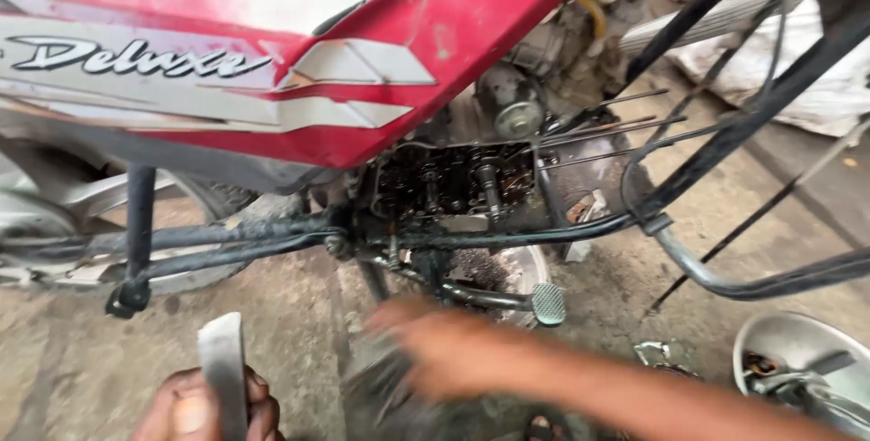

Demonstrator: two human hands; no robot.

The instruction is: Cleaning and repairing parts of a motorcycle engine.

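Note:
My left hand (204,409) is at the bottom edge, closed around a flat grey metal tool (224,359) that stands upright. My right hand (426,350) is blurred with motion and reaches leftward across the lower middle, just below the motorcycle's foot pedal (548,302); I cannot tell whether it holds anything. Above both hands is a red motorcycle with its fuel tank (362,51) and its opened, oily engine (453,187) showing gears and parts.
Black frame tubes (227,237) run across under the tank. A metal bowl (797,350) with small parts sits at the lower right. A curved exhaust pipe (725,282) lies right of the engine. White sacks (816,69) rest at the upper right on the concrete floor.

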